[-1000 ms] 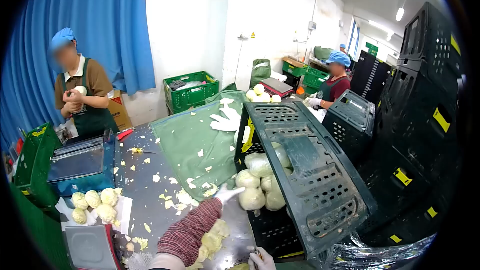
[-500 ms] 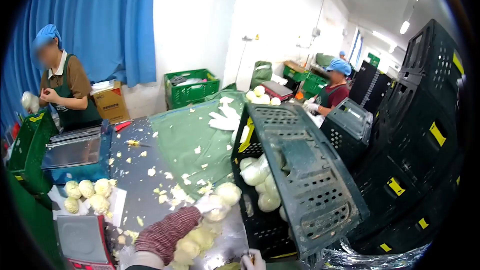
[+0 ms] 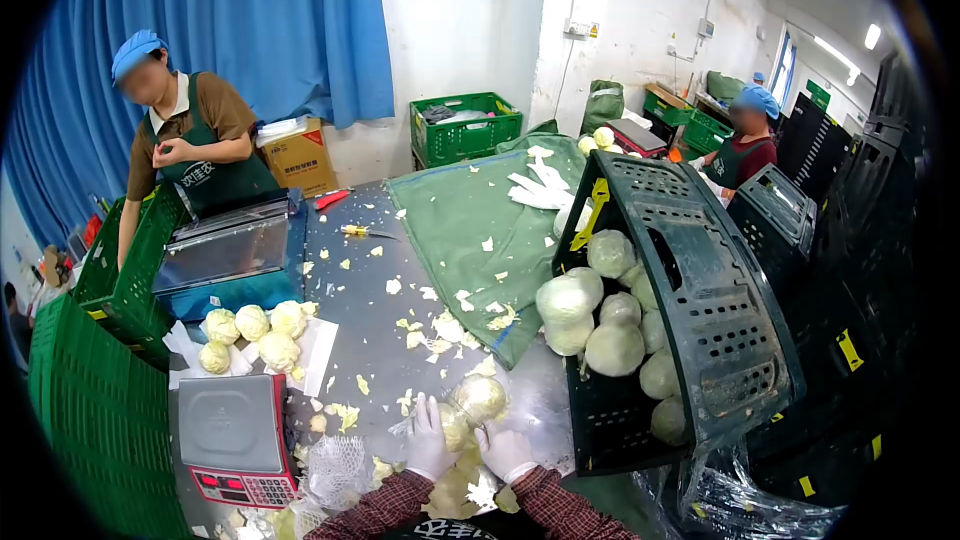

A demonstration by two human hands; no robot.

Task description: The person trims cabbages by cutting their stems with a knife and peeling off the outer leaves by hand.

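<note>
My left hand (image 3: 430,443), in a white glove, lies with fingers stretched out against the left side of a pale, trimmed cabbage (image 3: 452,428). At that cabbage's right side is my gloved right hand (image 3: 506,450), fingers bent; what they hold, if anything, is hidden. Another round cabbage (image 3: 481,396) sits just beyond both hands. Loose outer leaves (image 3: 455,490) lie below, close to my body. Many cut leaf scraps (image 3: 440,335) are scattered over the grey table (image 3: 345,340).
On the right, a tipped dark crate (image 3: 700,290) holds several wrapped cabbages (image 3: 615,348). A scale (image 3: 232,425) and trimmed cabbages (image 3: 278,350) are left. Beyond lie a yellow-handled knife (image 3: 365,231), green cloth (image 3: 470,240) and white gloves (image 3: 540,185). Co-workers (image 3: 200,130) stand farther off.
My view has swung left and down. My left hand has drawn back closer to my body, and my right hand has come up from the bottom edge to the cabbage.
</note>
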